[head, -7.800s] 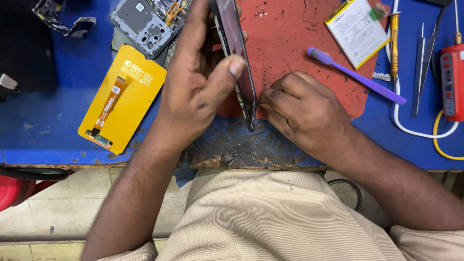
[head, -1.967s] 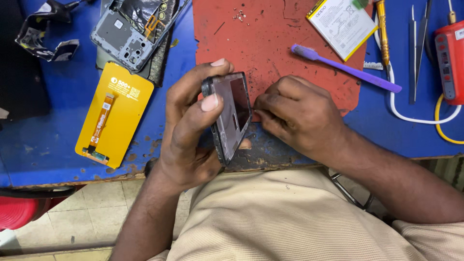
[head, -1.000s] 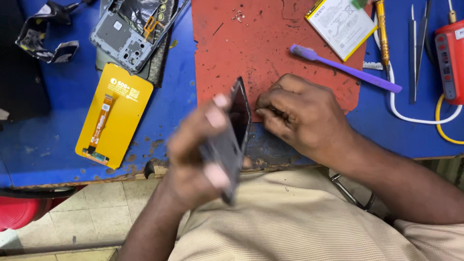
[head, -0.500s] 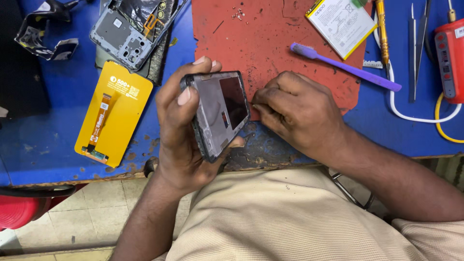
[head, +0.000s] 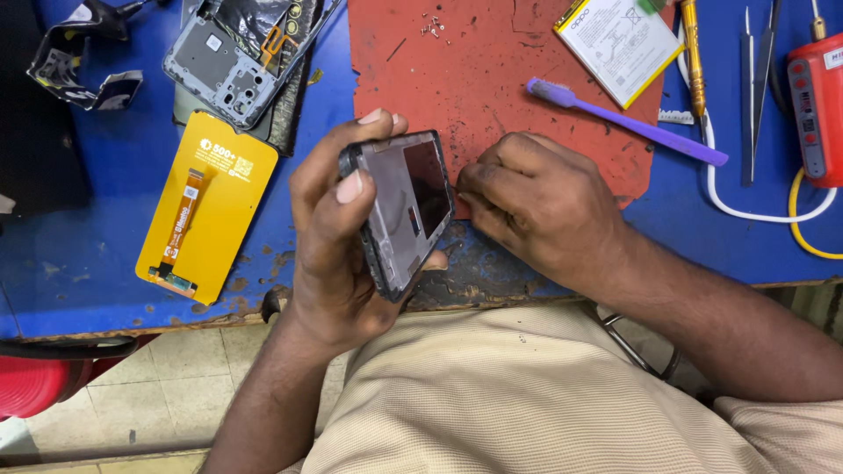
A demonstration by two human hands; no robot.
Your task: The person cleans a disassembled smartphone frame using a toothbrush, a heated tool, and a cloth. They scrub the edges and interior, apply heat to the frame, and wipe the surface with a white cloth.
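Grey phone frame (head: 406,211) is being gripped firmly by the left hand (head: 338,237) at the bench's front edge, best kept steady while the closed right hand (head: 536,206) is working its edge.

Pretty clearly a phone repair bench: worn blue worktop (head: 105,254) with a red mat (head: 492,79), gutted phone housing (head: 224,61) upper left, loose battery (head: 619,44), tweezers (head: 755,96) and screwdriver (head: 692,53) upper right.
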